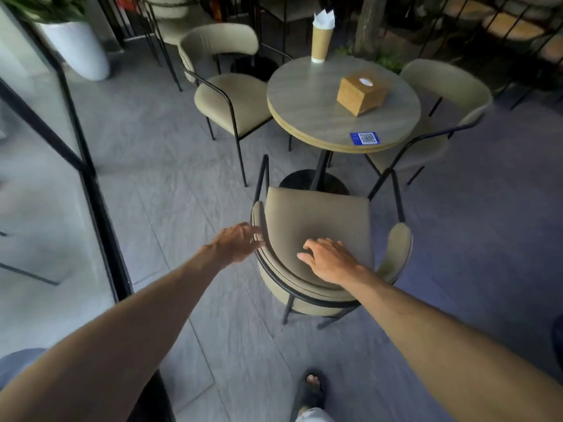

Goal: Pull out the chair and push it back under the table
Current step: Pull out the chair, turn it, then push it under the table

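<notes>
A beige padded chair (316, 214) with a curved backrest and black metal frame stands in front of me, its seat clear of the round grey table (307, 108). My left hand (236, 243) hovers at the left end of the backrest, fingers spread, fingertips at the frame. Over the back part of the seat, just inside the backrest, is my right hand (327, 258), palm down with fingers apart. Neither hand grips the chair.
Two matching chairs stand at the table's left (231, 102) and right (438, 95). The table carries a wooden tissue box (361, 92), a paper cup with napkins (321, 38) and a blue QR sticker (365, 138). A glass partition with black frame (100, 196) runs along the left. My sandalled foot (312, 388) is below.
</notes>
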